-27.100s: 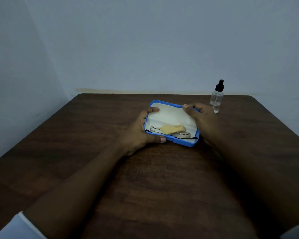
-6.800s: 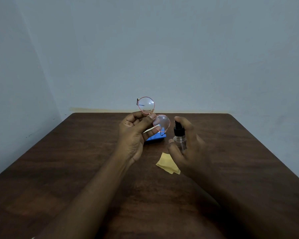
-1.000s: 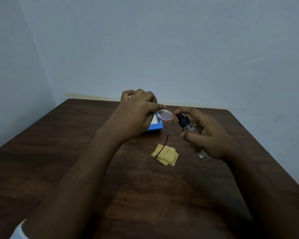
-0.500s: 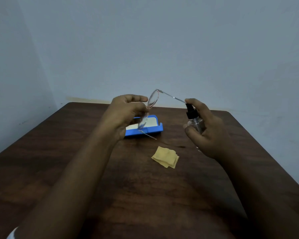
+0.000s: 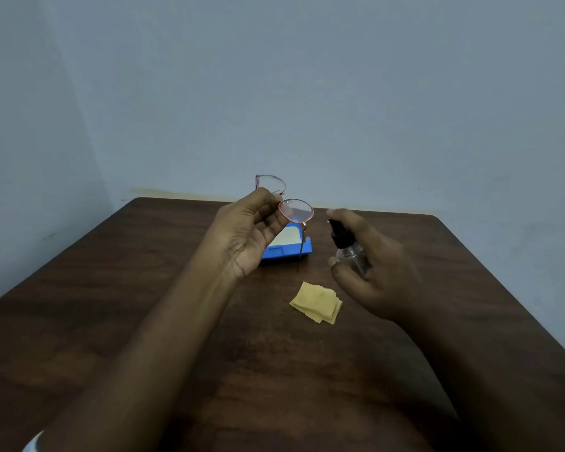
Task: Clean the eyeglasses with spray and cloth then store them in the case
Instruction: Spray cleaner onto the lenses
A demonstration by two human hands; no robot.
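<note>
I am pinching the eyeglasses [image 5: 296, 210] at the bridge with my left hand [image 5: 248, 233], thumb and fingers curled round the thin frame and lifting them clear of the table. One round lens is rising above the fingers, the other is jutting toward my right, and a temple arm is hanging straight down from it. Just to the right, my right hand [image 5: 372, 272] is wrapping round the small clear spray bottle [image 5: 349, 252], forefinger lying over the black pump head, though blur is preventing me from telling whether it is pressing. The nozzle is facing that nearer lens, close but apart. Beyond and below the left hand, the blue case [image 5: 291, 249] is lying open on the dark wooden table [image 5: 274, 370], pale lining showing, partly hidden by my palm. Below the gap between the hands, the folded yellow cloth [image 5: 317, 303] is lying flat on the wood, touched by neither. By my reading I am working through the spraying step, with wiping and storing not yet done. The next move, as I judge it, is calling for setting the bottle down to free the right hand for the cloth, the left gripping by the frame only.
</note>
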